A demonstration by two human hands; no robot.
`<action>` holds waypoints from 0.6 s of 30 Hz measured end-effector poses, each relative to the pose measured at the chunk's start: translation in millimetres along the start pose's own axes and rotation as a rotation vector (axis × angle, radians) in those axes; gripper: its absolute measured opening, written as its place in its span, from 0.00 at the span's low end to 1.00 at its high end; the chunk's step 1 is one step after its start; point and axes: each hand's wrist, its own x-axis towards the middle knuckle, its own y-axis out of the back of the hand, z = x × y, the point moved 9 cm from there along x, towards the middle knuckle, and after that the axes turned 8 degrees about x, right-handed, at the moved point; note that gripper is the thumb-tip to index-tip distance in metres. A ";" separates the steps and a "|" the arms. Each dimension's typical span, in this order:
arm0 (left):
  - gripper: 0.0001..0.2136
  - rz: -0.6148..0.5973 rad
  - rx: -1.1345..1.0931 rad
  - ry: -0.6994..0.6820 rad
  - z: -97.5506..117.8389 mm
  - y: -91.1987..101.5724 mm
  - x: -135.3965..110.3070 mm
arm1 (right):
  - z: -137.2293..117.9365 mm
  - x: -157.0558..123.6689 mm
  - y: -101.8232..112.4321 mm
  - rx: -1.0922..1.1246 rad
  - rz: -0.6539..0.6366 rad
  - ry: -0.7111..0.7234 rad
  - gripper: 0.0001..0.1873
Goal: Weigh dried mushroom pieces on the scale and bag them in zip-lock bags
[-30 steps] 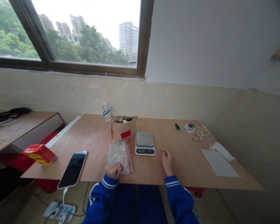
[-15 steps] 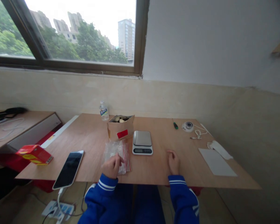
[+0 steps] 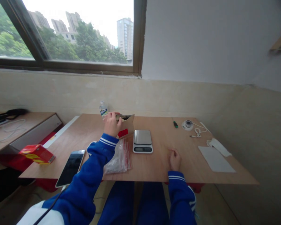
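My left hand (image 3: 111,124) is closed on the upper left edge of a brown paper bag (image 3: 129,126) with a red label. Its top stands open, and what lies inside is mostly hidden. Just right of the bag is a digital scale (image 3: 142,137) with a bare steel plate. Clear zip bags (image 3: 118,159) with red strips lie in front, partly under my left sleeve. My right hand (image 3: 175,160) rests on the tabletop right of the scale, fingers loosely curled, with nothing visible in it.
Behind the paper bag stands a plastic bottle (image 3: 103,107). A phone (image 3: 71,167) and a red box (image 3: 37,153) lie at the left. To the right are a green-handled tool (image 3: 175,124), a white dome camera (image 3: 187,125), its cable and a white sheet (image 3: 216,159).
My left hand has moved forward from above the zip bags to the paper bag and taken hold of its left edge. My right hand stays in place.
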 end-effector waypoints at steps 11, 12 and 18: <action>0.15 -0.324 0.305 0.022 3.2 -40.9 9.9 | -0.6 0.7 -0.1 -0.003 -0.011 -0.025 0.18; 0.16 -0.356 0.318 0.021 3.5 -41.0 12.9 | -1.5 0.7 0.3 0.001 -0.005 -0.018 0.18; 0.21 -0.656 0.372 -0.017 5.2 -55.4 17.3 | -2.5 0.7 0.3 0.019 -0.001 -0.013 0.18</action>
